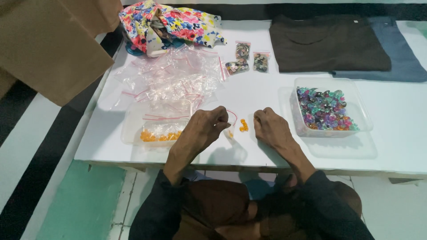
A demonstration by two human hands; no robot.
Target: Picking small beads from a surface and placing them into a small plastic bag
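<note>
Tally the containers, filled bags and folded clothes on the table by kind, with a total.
Clear plastic containers: 2, one with orange beads, one with mixed coloured beads
Small filled zip bags: 3, grouped at the back
Folded garments: 2, one dark brown, one grey-blue
Total: 7
The heap of empty clear bags is too tangled to count.

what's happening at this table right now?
A person sits at a white table. The left hand holds a small clear zip bag open at the table surface. The right hand rests beside a little cluster of orange beads lying between the hands. To the left, a clear tray holds more orange beads and empty bags; to the right, a clear tub holds mixed coloured beads. Three filled bags lie further back.
</note>
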